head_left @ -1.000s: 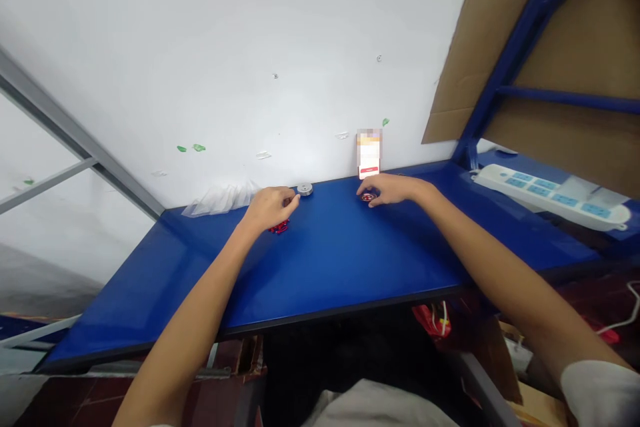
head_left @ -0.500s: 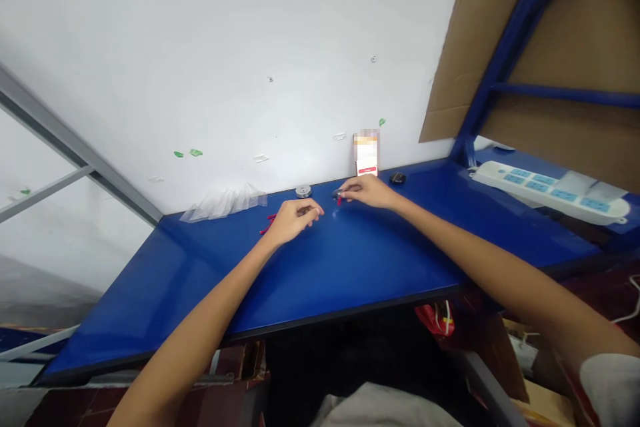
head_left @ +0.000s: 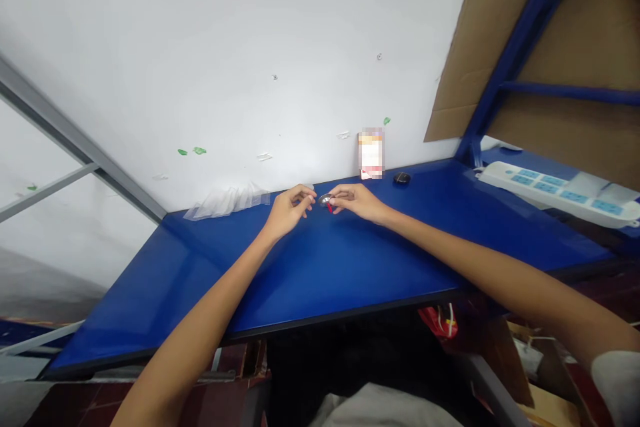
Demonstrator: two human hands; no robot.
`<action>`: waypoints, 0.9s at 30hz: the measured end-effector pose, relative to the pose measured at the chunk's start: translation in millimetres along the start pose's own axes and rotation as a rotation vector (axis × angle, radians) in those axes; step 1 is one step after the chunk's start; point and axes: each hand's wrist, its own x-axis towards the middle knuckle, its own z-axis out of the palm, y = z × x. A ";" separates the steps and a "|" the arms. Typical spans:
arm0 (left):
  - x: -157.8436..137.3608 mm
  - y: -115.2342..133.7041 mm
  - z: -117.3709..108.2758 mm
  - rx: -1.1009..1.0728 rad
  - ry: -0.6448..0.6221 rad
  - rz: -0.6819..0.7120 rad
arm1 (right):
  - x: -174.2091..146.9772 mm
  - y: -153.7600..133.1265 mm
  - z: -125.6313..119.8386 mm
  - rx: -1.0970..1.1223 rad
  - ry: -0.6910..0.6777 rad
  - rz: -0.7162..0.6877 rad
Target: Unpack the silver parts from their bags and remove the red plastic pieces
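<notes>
My right hand (head_left: pixel 357 201) pinches a small round shiny metal disc (head_left: pixel 326 200) with a red piece (head_left: pixel 330 208) hanging at its lower side. The disc is held just above the blue table, too small to make out its exact kind. Just left of the disc is my left hand (head_left: pixel 291 209), its fingers bent and apart, with nothing visible between them. A narrow gap separates its fingertips from the disc. What lies behind the left hand is mostly hidden.
Clear plastic bags (head_left: pixel 227 201) lie along the wall at the left. A blurred-out phone-like screen (head_left: pixel 371 155) leans on the wall, with a small black object (head_left: pixel 401 178) beside it. A white power strip (head_left: pixel 555 193) lies at the right of the blue table (head_left: pixel 320 273).
My right hand has brought the metal disc left and slightly nearer, closer to my left hand. The left hand has shifted slightly and now covers the grey round item and red thing seen earlier.
</notes>
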 end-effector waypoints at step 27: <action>-3.6 -12.4 13.7 -0.234 -0.139 -0.075 | -5.5 -1.0 15.3 0.052 -0.046 -0.119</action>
